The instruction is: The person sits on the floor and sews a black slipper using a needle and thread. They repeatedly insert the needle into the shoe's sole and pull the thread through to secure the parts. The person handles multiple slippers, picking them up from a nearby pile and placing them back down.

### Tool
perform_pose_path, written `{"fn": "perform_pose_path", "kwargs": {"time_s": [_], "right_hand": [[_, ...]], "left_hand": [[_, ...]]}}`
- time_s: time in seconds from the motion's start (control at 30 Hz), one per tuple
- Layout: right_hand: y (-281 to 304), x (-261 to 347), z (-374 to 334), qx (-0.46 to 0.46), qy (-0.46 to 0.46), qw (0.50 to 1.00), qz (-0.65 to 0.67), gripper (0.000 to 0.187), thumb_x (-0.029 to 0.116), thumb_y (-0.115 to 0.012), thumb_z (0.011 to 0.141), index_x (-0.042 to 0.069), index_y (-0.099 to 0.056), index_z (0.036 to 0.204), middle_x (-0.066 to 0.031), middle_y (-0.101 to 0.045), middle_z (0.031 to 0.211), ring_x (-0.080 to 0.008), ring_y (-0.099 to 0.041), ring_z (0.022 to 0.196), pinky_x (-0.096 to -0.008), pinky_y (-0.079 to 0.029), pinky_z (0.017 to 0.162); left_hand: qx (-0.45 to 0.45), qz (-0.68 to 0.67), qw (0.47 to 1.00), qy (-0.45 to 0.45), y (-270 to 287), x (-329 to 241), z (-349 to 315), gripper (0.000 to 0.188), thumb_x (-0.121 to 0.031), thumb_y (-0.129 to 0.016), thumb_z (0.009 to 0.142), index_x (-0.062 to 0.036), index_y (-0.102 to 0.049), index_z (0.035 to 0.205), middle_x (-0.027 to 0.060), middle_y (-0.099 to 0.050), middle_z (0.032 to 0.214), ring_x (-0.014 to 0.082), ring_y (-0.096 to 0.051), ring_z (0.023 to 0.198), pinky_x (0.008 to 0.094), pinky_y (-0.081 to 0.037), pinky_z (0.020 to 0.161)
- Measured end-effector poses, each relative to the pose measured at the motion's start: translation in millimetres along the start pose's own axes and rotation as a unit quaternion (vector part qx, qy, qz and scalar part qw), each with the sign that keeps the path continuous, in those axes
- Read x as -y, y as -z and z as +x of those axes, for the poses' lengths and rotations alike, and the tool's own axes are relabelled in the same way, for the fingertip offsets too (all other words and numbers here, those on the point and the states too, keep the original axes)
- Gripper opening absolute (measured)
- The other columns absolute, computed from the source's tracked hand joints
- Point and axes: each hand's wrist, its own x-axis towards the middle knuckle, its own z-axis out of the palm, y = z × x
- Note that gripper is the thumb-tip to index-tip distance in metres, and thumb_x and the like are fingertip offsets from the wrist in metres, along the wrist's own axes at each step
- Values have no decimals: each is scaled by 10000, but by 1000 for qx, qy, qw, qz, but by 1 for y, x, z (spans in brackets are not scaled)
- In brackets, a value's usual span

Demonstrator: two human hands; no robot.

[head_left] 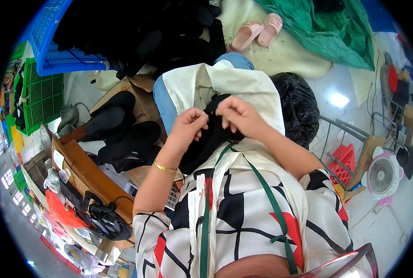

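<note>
In my lap, over a cream apron (257, 88), lies a soft black item (206, 147); it looks like a fabric shoe, but its shape is partly hidden. My left hand (188, 128) is raised over its left side, thumb and fingertips pinched together. Just to the right, my right hand (241, 116) is closed in a similar pinch above the upper part of the black item. A small gap separates the two hands. Anything between the fingertips is too small to make out.
Black shoes (111, 121) lie by a cardboard box (144, 95) at left, beside a wooden table (93, 164). A blue crate (72, 60) and a heap of black shoes (146, 41) are ahead. At right are a black plastic bag (297, 109) and a fan (383, 176).
</note>
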Motion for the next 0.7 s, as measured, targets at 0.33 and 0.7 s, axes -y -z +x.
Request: {"fn": "perform_pose_path", "kwargs": {"time_s": [0.33,0.7], "right_hand": [[53,-24,-21,-126,-114,985,36,120,186,-530,1021,85,-559,963,13,-564,717,-54,-521,601,-207,-441,538],[47,17,-27,-97,-17,993,67,73,123,-546,1006,51,-548,998,14,-546,722,-57,-490,588,-228,-409,530]], "left_hand": [[-31,125,984,-121,5,9,2,157,-190,-670,924,-49,-609,894,-9,-596,718,72,-486,557,235,-407,516],[-130,414,868,-242,-26,-16,10,204,-177,-786,767,-17,-732,883,140,-647,857,299,-638,809,353,-506,734]]}}
